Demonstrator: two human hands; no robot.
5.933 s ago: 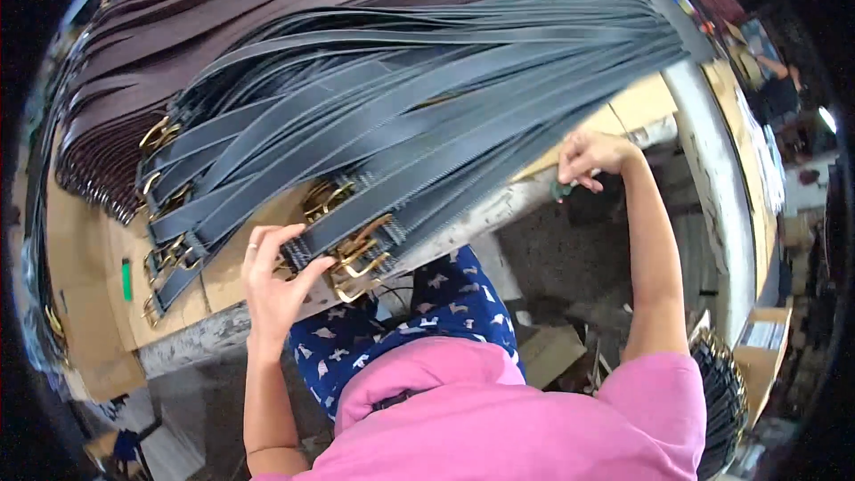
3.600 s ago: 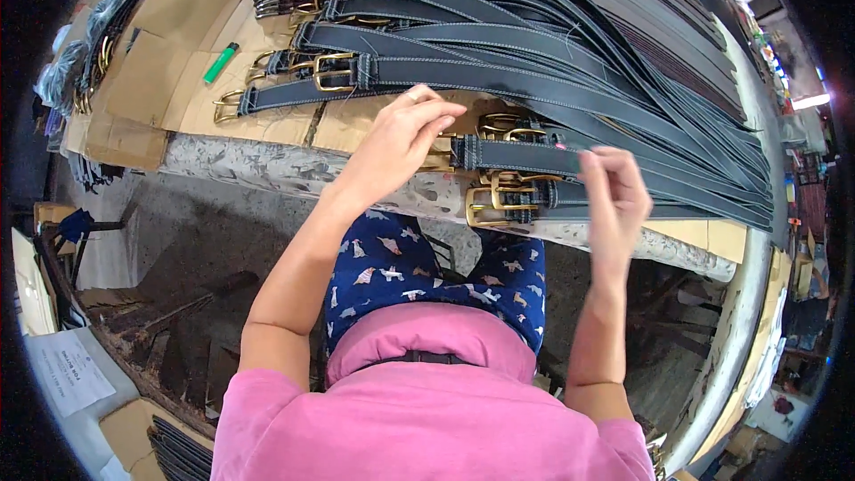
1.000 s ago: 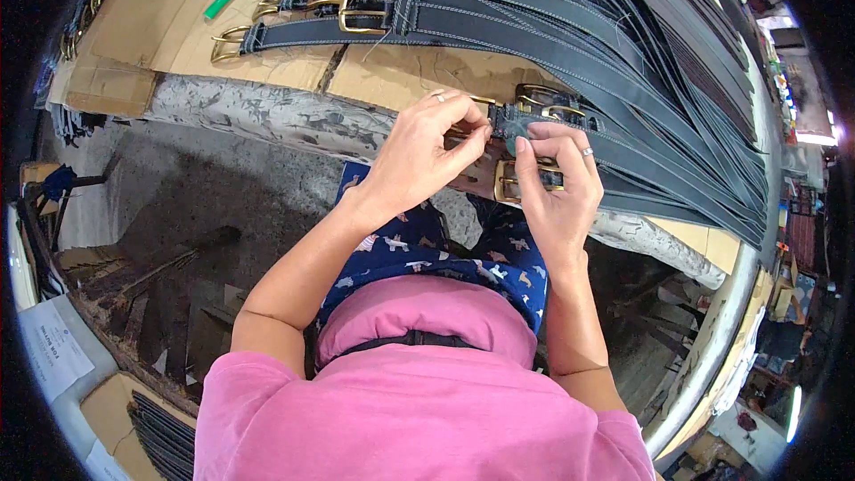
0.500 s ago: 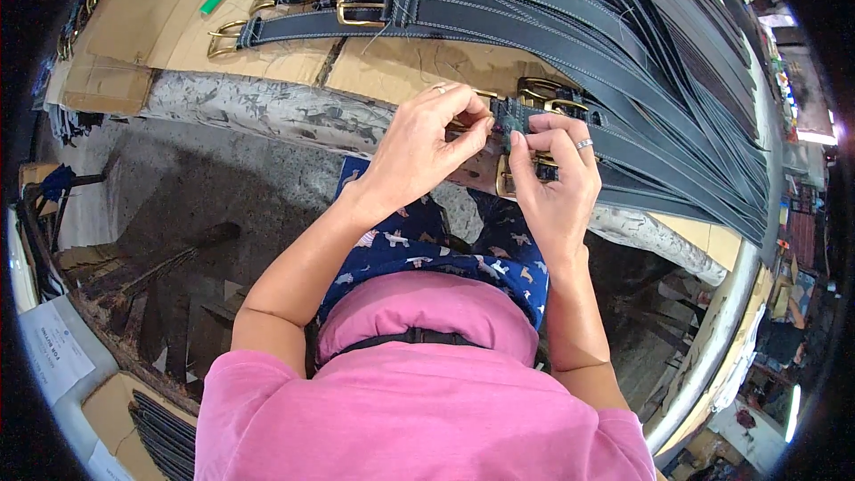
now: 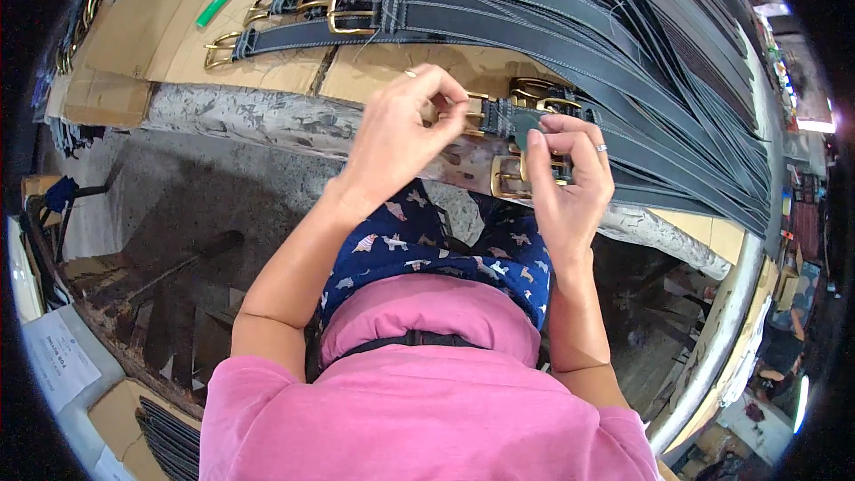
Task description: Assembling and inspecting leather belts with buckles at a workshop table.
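Note:
My left hand [image 5: 403,129] is closed in a pinch just left of a brass belt buckle [image 5: 476,112]. What its fingertips hold, if anything, is too small to make out. Opposite it, my right hand [image 5: 574,180] pinches a small, flat, dark green piece [image 5: 526,127] between thumb and fingers. This piece lies against the buckle end of a dark leather belt [image 5: 500,116] at the table's near edge. Below, close to my right thumb, hangs another brass buckle [image 5: 509,176]. More buckles [image 5: 559,100] lie just behind the right fingers.
Many dark belts with pale stitching [image 5: 570,31] fan across the table toward the right. Several buckle ends [image 5: 354,13] lie at the upper left. A green lighter [image 5: 216,5] rests on cardboard [image 5: 178,31]. The table's rounded near edge [image 5: 240,116] has a patchy white covering.
My left hand has drawn back to the left, widening the gap between the hands. The right hand has shifted slightly right, and the dark green piece shows more plainly.

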